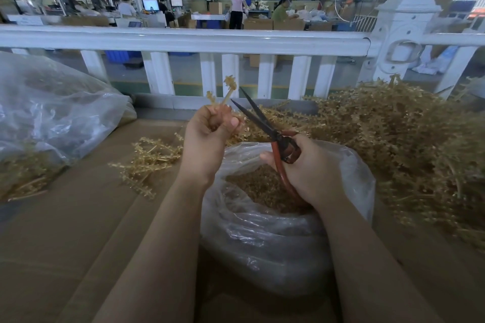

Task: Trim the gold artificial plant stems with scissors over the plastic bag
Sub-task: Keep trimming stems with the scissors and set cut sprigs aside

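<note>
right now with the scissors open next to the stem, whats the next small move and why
Probably bring the scissors left so the open blades straddle the gold stem above the left hand, then close. The right hand grips the handles; blades sit just right of the stem, not yet around it, near the plastic bag.

Head-worn camera looks forward and down, close over the plastic bag (pixel 283 231).

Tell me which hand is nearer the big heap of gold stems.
Right. The right hand, gripping the scissors, sits just beside the big heap of gold stems; the left hand, pinching a stem piece, is farther off, left of the blades.
</note>
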A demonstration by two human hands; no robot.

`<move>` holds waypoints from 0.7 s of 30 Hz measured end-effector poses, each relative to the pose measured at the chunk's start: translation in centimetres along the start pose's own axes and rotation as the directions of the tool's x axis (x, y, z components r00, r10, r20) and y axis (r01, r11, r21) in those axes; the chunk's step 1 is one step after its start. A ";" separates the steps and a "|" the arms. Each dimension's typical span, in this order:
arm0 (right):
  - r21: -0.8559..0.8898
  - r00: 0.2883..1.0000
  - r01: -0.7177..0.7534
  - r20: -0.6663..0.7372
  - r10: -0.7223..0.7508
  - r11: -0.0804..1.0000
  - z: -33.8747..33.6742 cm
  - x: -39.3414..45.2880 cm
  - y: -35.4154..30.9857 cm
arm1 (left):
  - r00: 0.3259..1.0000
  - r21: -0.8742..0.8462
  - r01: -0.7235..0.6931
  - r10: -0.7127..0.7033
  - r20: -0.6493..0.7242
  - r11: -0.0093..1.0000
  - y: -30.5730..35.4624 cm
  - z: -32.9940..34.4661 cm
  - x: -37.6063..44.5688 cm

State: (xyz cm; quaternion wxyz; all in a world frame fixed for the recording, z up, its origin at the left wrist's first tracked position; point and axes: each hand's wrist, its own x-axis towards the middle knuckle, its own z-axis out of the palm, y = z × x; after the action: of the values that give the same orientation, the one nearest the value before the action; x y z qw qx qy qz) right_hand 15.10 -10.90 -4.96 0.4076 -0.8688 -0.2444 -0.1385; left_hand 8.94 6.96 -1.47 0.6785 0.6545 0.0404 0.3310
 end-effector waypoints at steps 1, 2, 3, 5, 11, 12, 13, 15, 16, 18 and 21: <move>-0.012 1.000 0.011 0.003 -0.011 1.000 0.0 -0.1 0.0 | 1.000 0.007 -0.002 0.002 0.001 1.000 0.1 0.0 0.0; -0.038 0.999 0.033 0.000 -0.033 0.999 0.0 -0.1 0.0 | 1.000 0.011 -0.004 0.004 0.003 1.000 0.1 0.0 0.0; -0.069 0.998 0.059 -0.003 -0.059 0.996 -0.1 -0.1 0.0 | 1.000 0.014 -0.006 0.006 0.005 1.000 0.1 0.1 0.0; -0.103 0.996 0.087 0.000 -0.087 0.991 -0.1 -0.1 -0.1 | 1.000 0.033 -0.011 0.011 0.013 0.999 0.1 0.1 0.0; -0.086 0.996 0.089 0.017 -0.087 0.992 0.0 0.0 -0.2 | 0.998 0.031 -0.013 0.011 0.061 0.999 0.1 0.1 -0.1; -0.079 0.996 0.086 0.015 -0.085 0.993 0.0 -0.1 -0.2 | 0.998 0.024 -0.015 0.014 0.068 1.000 0.1 0.1 -0.2; -0.079 0.996 0.085 0.011 -0.084 0.993 0.0 -0.1 -0.3 | 0.997 0.016 -0.019 0.018 0.074 1.000 0.1 0.1 -0.2; -0.093 0.996 0.087 0.003 -0.087 0.992 0.0 -0.1 -0.4 | 0.996 -0.005 -0.025 0.025 0.083 1.000 0.0 0.1 -0.2; -0.097 0.996 0.086 0.005 -0.086 0.991 0.0 -0.1 -0.4 | 0.996 -0.015 -0.025 0.027 0.086 1.000 0.0 0.1 -0.2; -0.095 0.997 0.081 0.012 -0.080 0.992 0.1 -0.1 -0.4 | 0.996 -0.025 -0.023 0.025 0.089 0.999 0.0 0.0 -0.2; -0.085 0.997 0.074 0.009 -0.073 0.994 0.1 -0.1 -0.3 | 0.996 -0.030 -0.023 0.025 0.085 0.999 0.0 0.0 -0.2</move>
State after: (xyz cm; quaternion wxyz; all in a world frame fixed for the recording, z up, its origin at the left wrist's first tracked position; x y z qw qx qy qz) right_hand 14.86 -10.68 -4.90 0.3639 -0.8763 -0.2714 -0.1612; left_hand 8.80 6.92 -1.57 0.6849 0.6587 -0.0012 0.3115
